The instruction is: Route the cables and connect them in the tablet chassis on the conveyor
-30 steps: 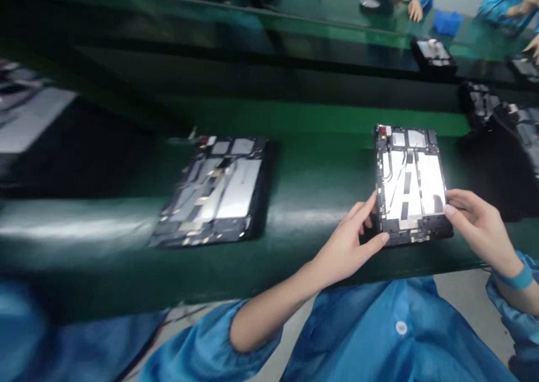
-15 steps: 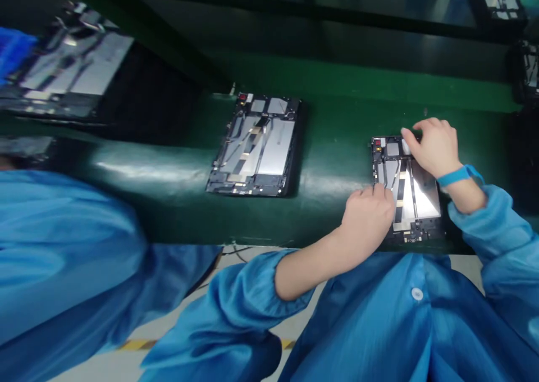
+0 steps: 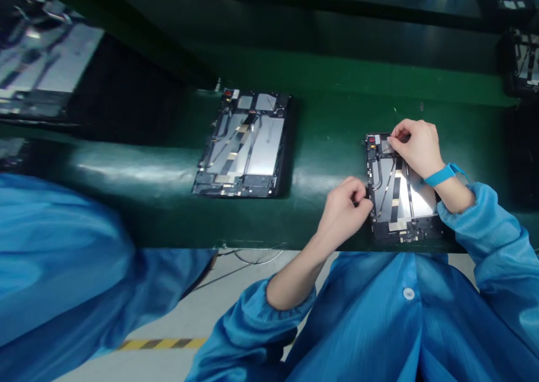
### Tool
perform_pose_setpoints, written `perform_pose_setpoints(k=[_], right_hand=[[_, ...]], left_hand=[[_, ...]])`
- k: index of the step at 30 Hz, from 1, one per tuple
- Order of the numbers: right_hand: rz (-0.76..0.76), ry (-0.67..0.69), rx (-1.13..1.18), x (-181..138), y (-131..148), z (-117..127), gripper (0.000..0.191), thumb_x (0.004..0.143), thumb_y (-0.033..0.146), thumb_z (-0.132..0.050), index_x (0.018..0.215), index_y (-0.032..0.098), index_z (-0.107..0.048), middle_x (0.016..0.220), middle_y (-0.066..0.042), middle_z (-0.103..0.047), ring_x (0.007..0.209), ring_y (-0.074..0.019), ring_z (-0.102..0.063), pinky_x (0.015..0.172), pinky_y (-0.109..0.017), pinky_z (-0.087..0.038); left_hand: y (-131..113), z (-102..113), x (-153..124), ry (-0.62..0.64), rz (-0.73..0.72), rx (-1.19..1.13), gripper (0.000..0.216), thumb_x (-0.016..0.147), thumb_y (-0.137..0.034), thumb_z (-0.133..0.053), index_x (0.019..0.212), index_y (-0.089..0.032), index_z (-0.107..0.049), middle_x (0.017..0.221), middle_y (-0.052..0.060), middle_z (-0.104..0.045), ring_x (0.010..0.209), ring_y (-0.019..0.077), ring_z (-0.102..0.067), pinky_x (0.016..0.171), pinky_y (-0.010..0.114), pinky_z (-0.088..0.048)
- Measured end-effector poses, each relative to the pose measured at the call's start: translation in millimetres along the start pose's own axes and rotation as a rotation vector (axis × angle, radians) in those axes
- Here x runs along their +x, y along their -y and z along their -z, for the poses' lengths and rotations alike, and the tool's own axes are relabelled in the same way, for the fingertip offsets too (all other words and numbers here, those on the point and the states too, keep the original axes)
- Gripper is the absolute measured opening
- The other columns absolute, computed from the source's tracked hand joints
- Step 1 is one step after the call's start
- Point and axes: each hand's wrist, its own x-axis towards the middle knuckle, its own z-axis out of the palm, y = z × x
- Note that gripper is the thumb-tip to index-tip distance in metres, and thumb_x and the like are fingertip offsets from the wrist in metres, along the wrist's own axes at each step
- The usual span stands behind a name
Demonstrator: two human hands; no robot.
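In front of me an opened tablet lies flat on the green work surface, its silver battery area, black flat cables and dark frame exposed. My right hand, with a blue wristband, is over its top edge. Thumb and index finger are pinched together there; anything between them is too small to make out. By the tablet's left edge is my left hand, its fingers curled and thumb tip drawn in. Whether it grips anything is hidden. A second opened tablet lies to the left, apart from both hands.
More opened devices sit on dark stacks at the far left and right. A person's blue sleeve reaches in at the left. A green upright beam slants behind the surface, whose front edge runs before my body.
My left hand has drawn back left from over the tablet to its edge. My right hand has moved slightly left along the top, its fingers now pinched. The view has shifted slightly right.
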Motion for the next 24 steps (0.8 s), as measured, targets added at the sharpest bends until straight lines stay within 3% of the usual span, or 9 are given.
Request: perform_pose_setpoints(k=[3,5,7,9,12,15,20,24], right_hand=[[0.055,-0.024,-0.029,-21,5,5,0.012,0.084,0.014,-0.068,0.078,0.024,-0.069,0.075,-0.002,-0.075,0.086,-0.0253,-0.066,0.094,-0.043,-0.042],[0.098,-0.037,-0.039,-35,8,8,0.014,0.084,0.014,-0.068,0.076,0.025,-0.068,0.074,-0.001,-0.075,0.086,-0.0256,-0.066,0.091,-0.042,-0.041],[0.125,-0.046,-0.032,-47,9,11,0.014,0.085,0.015,-0.068,0.076,0.025,-0.068,0.074,-0.001,-0.075,0.086,-0.0256,-0.066,0.088,-0.041,-0.041],[0.129,-0.046,-0.001,-56,7,12,0.012,0.085,0.016,-0.069,0.077,0.026,-0.069,0.074,-0.001,-0.075,0.083,-0.0247,-0.066,0.084,-0.039,-0.042],[0.13,-0.015,0.108,-64,2,11,0.011,0.086,0.016,-0.069,0.079,0.025,-0.07,0.077,0.0,-0.076,0.078,-0.0212,-0.066,0.082,-0.036,-0.045],[0.13,0.014,0.21,-69,-4,8,0.012,0.086,0.015,-0.068,0.08,0.025,-0.071,0.079,0.001,-0.076,0.075,-0.0191,-0.066,0.08,-0.034,-0.048],[0.103,0.021,0.248,-72,-6,4,0.013,0.088,0.016,-0.066,0.081,0.026,-0.072,0.081,0.001,-0.077,0.077,-0.0192,-0.066,0.08,-0.034,-0.051],[0.098,0.032,0.27,-72,-4,3,0.013,0.087,0.016,-0.067,0.081,0.026,-0.072,0.081,0.001,-0.077,0.075,-0.0188,-0.065,0.081,-0.034,-0.051]], left_hand=[[15,2,9,-0.195,0.152,-0.047,0.013,0.079,-0.014,-0.056,0.082,-0.024,-0.047,0.082,-0.001,-0.054,0.074,0.0169,-0.055,0.074,0.031,-0.048],[17,6,22,-0.347,0.158,0.091,0.032,0.079,-0.02,-0.065,0.11,-0.02,-0.058,0.102,0.006,-0.062,0.093,0.0238,-0.061,0.087,0.039,-0.052],[14,11,38,-0.4,0.084,0.209,0.051,0.08,-0.023,-0.07,0.129,-0.019,-0.057,0.118,0.012,-0.063,0.112,0.0306,-0.06,0.1,0.047,-0.049],[11,16,55,-0.268,0.017,0.175,0.041,0.084,-0.024,-0.068,0.125,-0.019,-0.062,0.112,0.01,-0.066,0.106,0.0281,-0.062,0.098,0.045,-0.05],[12,22,75,0.063,0.011,-0.098,0.016,0.086,-0.023,-0.065,0.101,-0.018,-0.065,0.085,0.001,-0.063,0.077,0.0168,-0.06,0.078,0.032,-0.051],[16,27,87,0.241,0.054,-0.325,0.011,0.082,-0.021,-0.069,0.089,-0.018,-0.062,0.075,-0.002,-0.059,0.067,0.0122,-0.057,0.068,0.027,-0.047],[19,36,92,0.341,0.1,-0.43,0.017,0.077,-0.019,-0.076,0.087,-0.018,-0.063,0.071,-0.003,-0.061,0.064,0.011,-0.058,0.068,0.026,-0.048],[17,33,89,0.289,0.154,-0.463,0.017,0.074,-0.015,-0.076,0.084,-0.018,-0.063,0.069,-0.003,-0.059,0.063,0.0106,-0.056,0.065,0.025,-0.046]])
